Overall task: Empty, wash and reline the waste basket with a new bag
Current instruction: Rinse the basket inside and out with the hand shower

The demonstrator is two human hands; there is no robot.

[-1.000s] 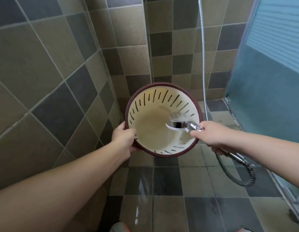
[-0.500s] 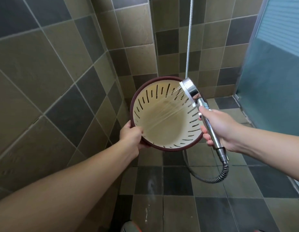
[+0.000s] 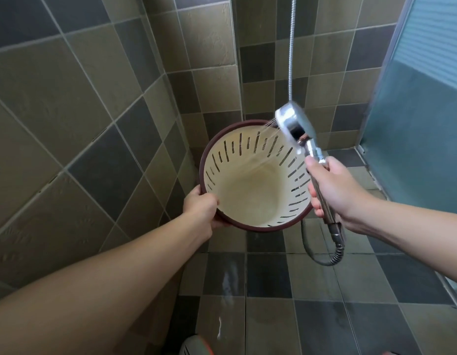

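Head view, and we're in a tiled shower corner. The left hand (image 3: pixel 200 207) has its grip closed around the rim of the waste basket (image 3: pixel 250 198) at about eight o'clock on that rim, thumb inside, fingers wrapped under the dark red edge. The basket is held up off the floor (image 3: pixel 268 303), tilted so its mouth faces the camera: cream inside, dark slots ringing the upper wall, nothing in it. It sits just right of centre in the frame. Over at three o'clock, the right hand (image 3: pixel 335 190) has a full fist grip on the chrome handle of the shower head (image 3: pixel 295 124), the head itself poised above the basket's rim at one o'clock. Thin jets of water (image 3: pixel 267 160) angle down from it into the basket's interior. The metal hose (image 3: pixel 324 257) loops below the right wrist and another run rises up along the back wall (image 3: pixel 212 73). Frosted glass door (image 3: pixel 422 124) at right. Wet streaks on the floor tiles.
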